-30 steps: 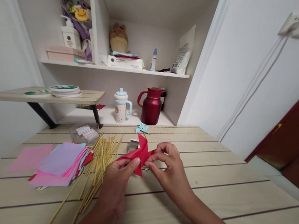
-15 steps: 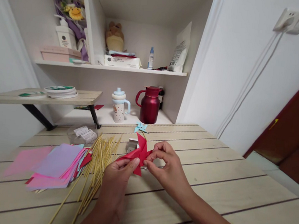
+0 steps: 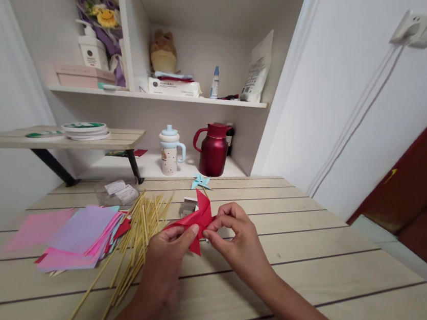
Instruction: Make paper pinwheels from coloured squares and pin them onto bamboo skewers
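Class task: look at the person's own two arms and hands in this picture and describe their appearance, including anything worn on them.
Both forearms are bare with no sleeves in view. The left hand and right hand show no gloves, rings, watch or bracelet. The fingernails look short and unpainted.

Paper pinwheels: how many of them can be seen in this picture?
2. A red pinwheel is held between the left hand and the right hand above the table. A small light blue pinwheel lies farther back on the table, before the red jug.
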`<state>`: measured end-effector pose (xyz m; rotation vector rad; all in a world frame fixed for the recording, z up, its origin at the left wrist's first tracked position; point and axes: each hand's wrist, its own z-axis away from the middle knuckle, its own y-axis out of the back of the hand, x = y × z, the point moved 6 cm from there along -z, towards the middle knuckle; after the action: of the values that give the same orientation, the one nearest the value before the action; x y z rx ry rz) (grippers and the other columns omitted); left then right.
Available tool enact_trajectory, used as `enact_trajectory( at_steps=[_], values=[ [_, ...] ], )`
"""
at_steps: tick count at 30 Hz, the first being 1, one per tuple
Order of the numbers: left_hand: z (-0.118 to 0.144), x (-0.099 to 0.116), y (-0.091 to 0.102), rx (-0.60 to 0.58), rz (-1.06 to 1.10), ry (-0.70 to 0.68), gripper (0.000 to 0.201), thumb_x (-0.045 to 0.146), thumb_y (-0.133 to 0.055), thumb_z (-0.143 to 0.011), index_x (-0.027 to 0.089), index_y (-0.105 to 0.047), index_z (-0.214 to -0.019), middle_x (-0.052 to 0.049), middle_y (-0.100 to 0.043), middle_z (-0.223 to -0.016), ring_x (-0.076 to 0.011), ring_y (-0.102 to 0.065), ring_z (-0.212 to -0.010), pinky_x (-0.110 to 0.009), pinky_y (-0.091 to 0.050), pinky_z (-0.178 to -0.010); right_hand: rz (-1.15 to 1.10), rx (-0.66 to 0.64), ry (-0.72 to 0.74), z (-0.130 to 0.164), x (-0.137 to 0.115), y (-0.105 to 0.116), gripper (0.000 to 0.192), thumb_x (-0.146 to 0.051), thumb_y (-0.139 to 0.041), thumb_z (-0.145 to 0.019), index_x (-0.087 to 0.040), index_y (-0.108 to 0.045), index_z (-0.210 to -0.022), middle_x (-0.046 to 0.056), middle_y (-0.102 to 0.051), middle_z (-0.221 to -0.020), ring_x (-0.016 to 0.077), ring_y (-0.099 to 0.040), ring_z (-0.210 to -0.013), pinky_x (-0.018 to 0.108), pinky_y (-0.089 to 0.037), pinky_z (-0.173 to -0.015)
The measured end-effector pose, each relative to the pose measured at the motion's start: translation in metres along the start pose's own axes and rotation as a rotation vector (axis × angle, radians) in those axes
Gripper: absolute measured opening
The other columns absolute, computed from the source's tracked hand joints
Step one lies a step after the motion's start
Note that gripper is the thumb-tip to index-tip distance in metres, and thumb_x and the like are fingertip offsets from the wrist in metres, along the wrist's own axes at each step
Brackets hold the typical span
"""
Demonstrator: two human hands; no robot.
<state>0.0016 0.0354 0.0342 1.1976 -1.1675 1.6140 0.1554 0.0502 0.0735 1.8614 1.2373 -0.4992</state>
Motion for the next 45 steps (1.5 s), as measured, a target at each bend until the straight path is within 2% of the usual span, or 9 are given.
enact_trajectory(
  at_steps=[4,11,17,20,24,27,33,40,45],
  values=[
    [-0.003,0.0,0.002,0.01,-0.002,-0.015,0.028,0.04,-0.081,-0.057,0.016,-0.078,-0.071,-0.004,-0.076,-0.069,-0.0145,-0.064,-0.062,-0.023,-0.049,-0.061,-0.075,0.052,-0.016,0.0,0.002,0.006,0.006,-0.023,-0.077,-0.076,-0.023,-0.072,-0.078,0.002,-0.053,-0.088,0.0212,-0.057,-0.088,0.037,-0.044,-0.082],
    [-0.004,0.001,0.005,0.004,-0.09,-0.044,0.027,0.042,-0.079,-0.057,0.017,-0.077,-0.068,-0.003,-0.072,-0.063,-0.0174,-0.064,-0.062,-0.026,-0.049,-0.061,-0.317,0.019,-0.239,-0.004,0.027,0.009,0.037,-0.043,-0.072,-0.081,-0.029,-0.069,-0.115,0.007,-0.057,-0.128,0.0266,-0.051,-0.123,0.046,-0.036,-0.107],
    [-0.009,0.003,0.005,-0.008,-0.319,-0.225,0.026,0.045,-0.072,-0.065,0.019,-0.078,-0.069,-0.007,-0.072,-0.08,-0.0233,-0.066,-0.08,-0.03,-0.049,-0.07,-0.464,-0.158,-0.318,-0.002,0.022,-0.003,0.03,-0.038,-0.085,-0.064,-0.026,-0.078,-0.091,0.01,-0.048,-0.143,0.0339,-0.04,-0.136,0.044,-0.052,-0.091],
    [-0.01,0.005,0.003,-0.032,-0.332,-0.314,0.025,0.043,-0.07,-0.067,0.019,-0.078,-0.07,-0.009,-0.071,-0.094,-0.0252,-0.066,-0.09,-0.033,-0.049,-0.078,-0.413,-0.181,-0.28,-0.002,0.016,-0.003,0.02,-0.034,-0.084,-0.066,-0.026,-0.079,-0.084,0.008,-0.052,-0.138,0.032,-0.042,-0.134,0.044,-0.049,-0.096],
    [-0.008,0.009,0.0,-0.054,-0.353,-0.385,0.023,0.04,-0.07,-0.067,0.02,-0.079,-0.073,-0.008,-0.069,-0.092,-0.0246,-0.065,-0.092,-0.034,-0.048,-0.085,-0.335,-0.194,-0.252,-0.004,0.014,-0.001,0.013,-0.031,-0.082,-0.07,-0.027,-0.08,-0.082,0.007,-0.06,-0.129,0.0289,-0.048,-0.128,0.046,-0.032,-0.112],
    [-0.005,0.012,-0.001,-0.04,-0.402,-0.416,0.02,0.039,-0.07,-0.067,0.022,-0.079,-0.071,-0.006,-0.069,-0.091,-0.0239,-0.064,-0.092,-0.035,-0.046,-0.088,-0.35,-0.216,-0.271,-0.004,0.015,-0.002,0.013,-0.03,-0.08,-0.072,-0.027,-0.081,-0.084,0.006,-0.061,-0.129,0.0283,-0.048,-0.128,0.045,-0.031,-0.112],
    [-0.004,0.01,-0.003,-0.034,-0.431,-0.424,0.019,0.039,-0.069,-0.067,0.023,-0.078,-0.07,-0.005,-0.07,-0.089,-0.0237,-0.064,-0.091,-0.034,-0.047,-0.088,-0.531,-0.204,-0.372,0.001,0.02,-0.007,0.013,-0.029,-0.081,-0.068,-0.024,-0.08,-0.08,0.005,-0.063,-0.126,0.0266,-0.055,-0.118,0.036,-0.045,-0.097],
    [-0.008,0.003,-0.002,-0.102,-0.225,-0.253,0.035,0.047,-0.072,-0.072,0.019,-0.076,-0.092,-0.009,-0.073,-0.108,-0.0272,-0.066,-0.106,-0.036,-0.046,-0.095,-0.783,-0.144,-0.559,0.005,0.034,-0.015,0.024,-0.029,-0.084,-0.063,-0.017,-0.079,-0.084,0.004,-0.075,-0.077,0.0179,-0.063,-0.071,0.031,-0.047,-0.073],
    [-0.004,0.01,0.006,0.019,-0.074,-0.166,0.048,0.059,-0.059,-0.082,0.02,-0.072,-0.108,-0.008,-0.072,-0.118,-0.0271,-0.062,-0.115,-0.038,-0.045,-0.099,-0.926,-0.037,-0.653,0.002,0.04,-0.008,0.023,-0.031,-0.086,-0.06,-0.015,-0.077,-0.073,0.007,-0.076,-0.071,0.0198,-0.065,-0.067,0.033,-0.047,-0.073]
  ],
)
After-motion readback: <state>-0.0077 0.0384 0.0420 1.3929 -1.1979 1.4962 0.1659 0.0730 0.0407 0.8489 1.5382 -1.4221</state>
